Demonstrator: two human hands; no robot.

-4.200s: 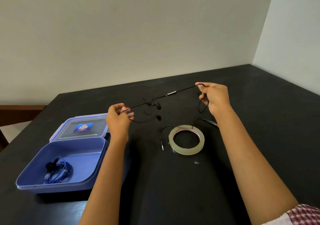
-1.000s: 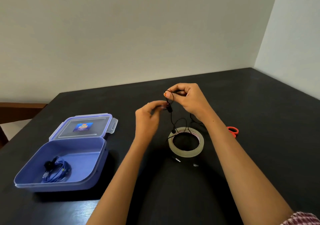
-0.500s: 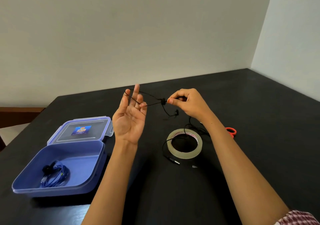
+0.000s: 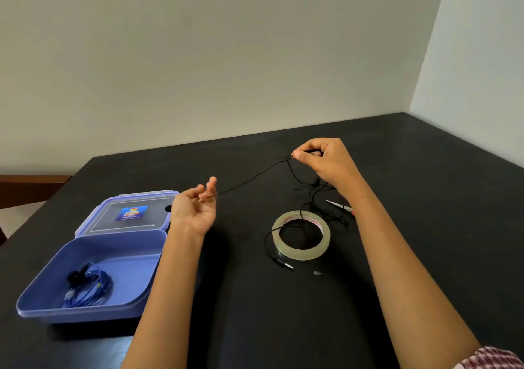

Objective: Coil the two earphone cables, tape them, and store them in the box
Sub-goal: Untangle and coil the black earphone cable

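Cable (image 4: 249, 180), black, runs taut across mid-frame from the left hand (image 4: 194, 208) up-right to the right hand (image 4: 326, 160). Long axis: a diagonal, lower left to upper right, held above the counter (image 4: 425, 184).

Left hand is palm-up w/ fingers (image 4: 211, 184) loosely curled; the cable end sits at the fingertips, probably a light pinch, but the exact contact is too small to tell. An earbud (image 4: 168, 208) seems to hang just left of that hand, over the lid. Right hand pinches the cable betw. thumb and forefinger, other fingers folded in.

From the right hand the slack drops toward frame centre-right, loops over and through the tape roll (image 4: 301, 235), and ends at the plug (image 4: 285, 263), lying on the counter just lower left of the roll. So most uncoiled length lies below the right hand, nearer that hand than the left.

Judgement: coiling of the 2nd cable is just starting; the next wraps would likely go round the left fingers, w/ the right hand feeding. Slack draped on the roll may snag or drag it as cable is pulled.

Scissors (image 4: 340, 206) lie right of the roll, partly hidden by the right forearm. Box (image 4: 42, 309) sits open at lower left, lid (image 4: 127, 212) folded back; blue cable (image 4: 88, 287) is already coiled inside. A small scrap (image 4: 317, 272) lies below the roll.
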